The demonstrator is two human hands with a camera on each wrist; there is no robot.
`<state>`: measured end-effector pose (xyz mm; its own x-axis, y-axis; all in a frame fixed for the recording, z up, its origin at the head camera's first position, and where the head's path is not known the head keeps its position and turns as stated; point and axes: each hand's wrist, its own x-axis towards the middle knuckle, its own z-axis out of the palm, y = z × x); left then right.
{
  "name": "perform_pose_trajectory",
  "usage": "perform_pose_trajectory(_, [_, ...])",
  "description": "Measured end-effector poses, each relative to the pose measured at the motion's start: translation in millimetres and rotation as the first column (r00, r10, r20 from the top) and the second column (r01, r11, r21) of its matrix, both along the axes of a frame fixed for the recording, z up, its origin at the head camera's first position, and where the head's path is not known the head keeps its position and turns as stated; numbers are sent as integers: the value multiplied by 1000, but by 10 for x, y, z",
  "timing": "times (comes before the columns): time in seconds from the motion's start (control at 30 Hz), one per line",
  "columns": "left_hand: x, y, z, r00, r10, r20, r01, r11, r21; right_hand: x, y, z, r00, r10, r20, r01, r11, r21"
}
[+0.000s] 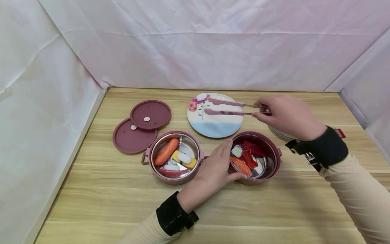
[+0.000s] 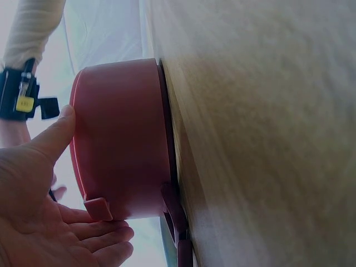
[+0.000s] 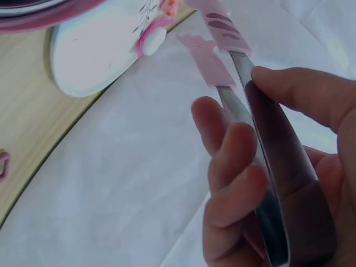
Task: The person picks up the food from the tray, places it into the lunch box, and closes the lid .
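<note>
My right hand (image 1: pixel 286 117) holds metal tongs (image 1: pixel 225 113) with pink tips, their arms apart over a round plate (image 1: pixel 214 131). The upper tip reaches close to a pink-and-white toy sushi piece (image 1: pixel 201 97) at the plate's upper left edge. My left hand (image 1: pixel 213 166) rests against the left side of the right pot (image 1: pixel 276 166), thumb at its rim and fingers extended along its wall beside a handle (image 2: pixel 99 209). Inside that pot lie an egg-like piece (image 1: pixel 237 151), red pieces (image 1: pixel 250 159) and an orange salmon-like piece (image 1: pixel 242 166).
The left pot (image 1: pixel 149 166) contains a toy sausage (image 1: pixel 167 151), a yellow egg sushi (image 1: pixel 184 159) and a red-and-white piece (image 1: pixel 173 170). Two overlapping maroon lids (image 1: pixel 131 140) lie behind it to the left. A round rim (image 1: pixel 278 135) shows partly under my right hand. White cloth walls (image 1: pixel 213 61) surround the table.
</note>
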<state>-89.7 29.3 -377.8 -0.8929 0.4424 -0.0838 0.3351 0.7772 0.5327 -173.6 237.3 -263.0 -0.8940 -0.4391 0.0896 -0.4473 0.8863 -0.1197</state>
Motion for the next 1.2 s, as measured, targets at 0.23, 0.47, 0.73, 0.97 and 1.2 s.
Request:
perform_pose_trajectory(0.23, [6,7,6,1000,4,-19,-4,1000,0,-156,-244,-17,997,66,-41,-66,998,4])
perform_pose_trajectory(0.47, [3,9,2,999,-1,-38,1,1000,8,-272,-372,-103,994,93,-51,-93,996,13])
perform_pose_trajectory(0.73, [2,21,5,1000,1,-31,-1,1000,10,-364,-453,-203,993,107,-42,-106,994,28])
perform_pose_trajectory(0.97, [3,32,-5,999,-1,-38,2,1000,10,-401,-475,-251,992,125,-28,-124,992,27])
perform_pose_trajectory(1.2, [1,40,-3,999,-2,-36,2,1000,11,-422,-489,-261,991,133,-12,-133,991,19])
